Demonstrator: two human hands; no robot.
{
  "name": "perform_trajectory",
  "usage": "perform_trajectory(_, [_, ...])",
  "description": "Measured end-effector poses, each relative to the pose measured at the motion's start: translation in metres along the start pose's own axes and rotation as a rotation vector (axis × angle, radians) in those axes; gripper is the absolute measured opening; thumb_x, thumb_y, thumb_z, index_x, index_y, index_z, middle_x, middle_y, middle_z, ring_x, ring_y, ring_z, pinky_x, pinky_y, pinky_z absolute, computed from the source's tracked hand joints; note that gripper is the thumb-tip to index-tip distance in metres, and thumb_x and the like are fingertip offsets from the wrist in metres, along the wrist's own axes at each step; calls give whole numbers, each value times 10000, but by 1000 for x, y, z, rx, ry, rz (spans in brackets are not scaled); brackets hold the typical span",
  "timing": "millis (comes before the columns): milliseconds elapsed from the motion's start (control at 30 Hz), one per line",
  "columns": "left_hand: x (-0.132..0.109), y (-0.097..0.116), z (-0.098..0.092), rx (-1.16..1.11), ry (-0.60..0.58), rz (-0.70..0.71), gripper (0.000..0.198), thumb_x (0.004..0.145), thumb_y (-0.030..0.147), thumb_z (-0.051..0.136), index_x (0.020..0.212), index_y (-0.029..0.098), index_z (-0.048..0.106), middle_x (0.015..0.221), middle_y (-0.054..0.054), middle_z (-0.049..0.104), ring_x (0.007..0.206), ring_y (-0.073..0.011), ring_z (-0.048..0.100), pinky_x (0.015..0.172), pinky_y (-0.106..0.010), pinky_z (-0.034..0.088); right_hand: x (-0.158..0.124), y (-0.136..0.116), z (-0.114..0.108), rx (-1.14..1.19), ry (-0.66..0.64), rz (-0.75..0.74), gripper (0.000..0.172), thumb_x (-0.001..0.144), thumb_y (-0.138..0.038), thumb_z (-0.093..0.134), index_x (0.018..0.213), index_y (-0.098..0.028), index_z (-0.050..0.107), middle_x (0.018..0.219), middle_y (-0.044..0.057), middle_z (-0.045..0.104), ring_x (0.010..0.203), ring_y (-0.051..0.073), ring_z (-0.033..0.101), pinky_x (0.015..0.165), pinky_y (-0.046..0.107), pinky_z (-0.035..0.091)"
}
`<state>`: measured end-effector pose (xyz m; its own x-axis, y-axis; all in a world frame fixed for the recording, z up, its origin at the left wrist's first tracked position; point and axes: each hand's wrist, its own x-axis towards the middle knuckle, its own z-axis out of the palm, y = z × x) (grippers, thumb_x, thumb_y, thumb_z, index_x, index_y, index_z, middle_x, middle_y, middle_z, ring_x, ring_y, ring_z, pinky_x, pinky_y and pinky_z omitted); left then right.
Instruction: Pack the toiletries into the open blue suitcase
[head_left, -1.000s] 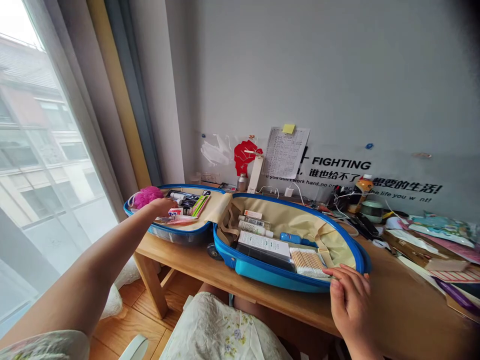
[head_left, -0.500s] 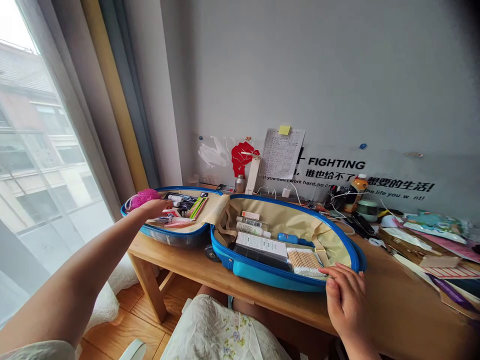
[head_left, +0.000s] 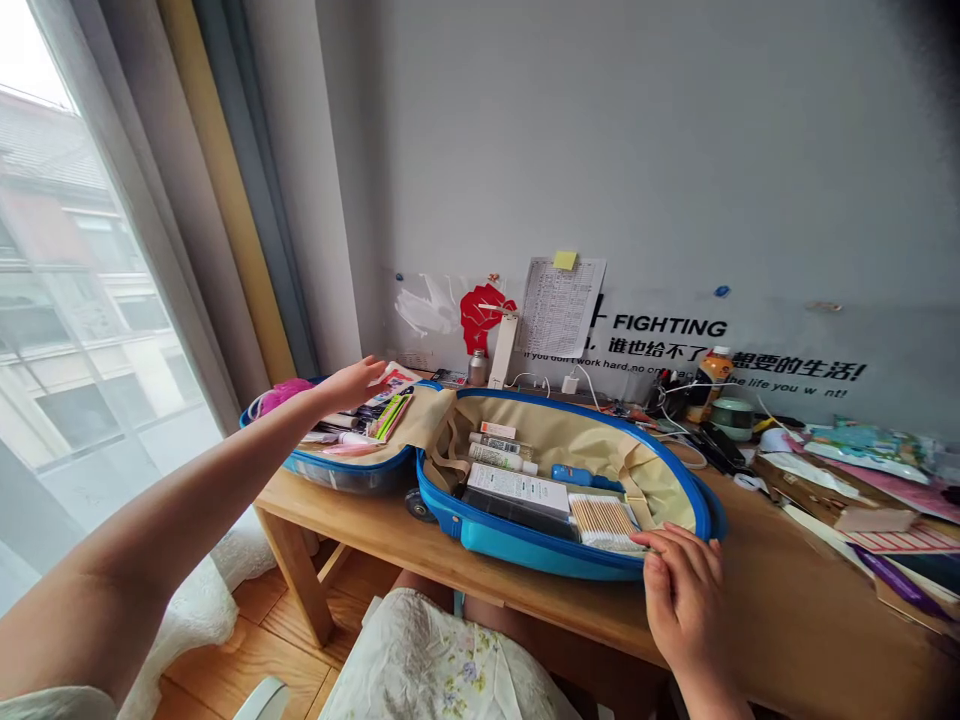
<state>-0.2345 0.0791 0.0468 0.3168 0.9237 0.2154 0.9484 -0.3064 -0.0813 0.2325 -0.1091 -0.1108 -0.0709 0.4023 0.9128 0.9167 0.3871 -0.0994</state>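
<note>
A blue suitcase [head_left: 555, 565] with a beige lining lies open on the wooden table. My left hand [head_left: 354, 386] is raised over its left half, the fingers closed on a small white-and-red packet [head_left: 399, 378]. Below that hand are dark and green-pink packaged items [head_left: 390, 415] and a magenta bath puff [head_left: 283, 394]. At the front right rim my right hand [head_left: 684, 580] grips the edge, fingers inside and thumb outside. Beside its fingertips is a pack of cotton swabs [head_left: 602, 520]. A white-and-black box [head_left: 517, 490], small clear bottles [head_left: 501, 457] and a blue bottle [head_left: 574, 475] fill the right half.
Right of the suitcase, the table [head_left: 787, 620] bears papers, a purple item [head_left: 896, 582] and colourful packs [head_left: 870, 447]. An orange-labelled bottle [head_left: 709, 385], a green jar [head_left: 732, 418] and cables stand along the wall. A curtain [head_left: 217, 200] hangs at the left.
My left hand has lifted and moved right out of the suitcase's left half, now with the white-and-red packet in it. My right hand stays at the rim.
</note>
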Motion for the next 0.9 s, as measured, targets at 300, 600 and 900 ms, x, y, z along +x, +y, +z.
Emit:
perform_trajectory(300, [57,185,-21,-206,-19,421,316,947,356,492,1186,157,544,1100,-114,671,974,-240,642,826,-301,471,-3,-1,-1,-9,-18,30,302,972,-320,343,896,-243,625,867,49,673,986,240,594,991,438,325])
perform_trajectory(600, [95,295,28,-216,-173,528,323,945,315,509,1232,174,555,1171,-139,675,1049,-251,650,862,-321,499,-4,-6,-3,5,-40,55,285,977,-310,358,921,-244,630,891,47,673,1014,236,579,1027,454,308])
perform_trajectory(900, [110,321,48,-141,-271,487,373,917,266,555,1279,184,592,1262,-147,646,1154,-282,610,954,-374,486,-3,-10,-5,11,-57,78,268,969,-305,363,936,-247,622,919,37,674,1038,232,576,1039,437,289])
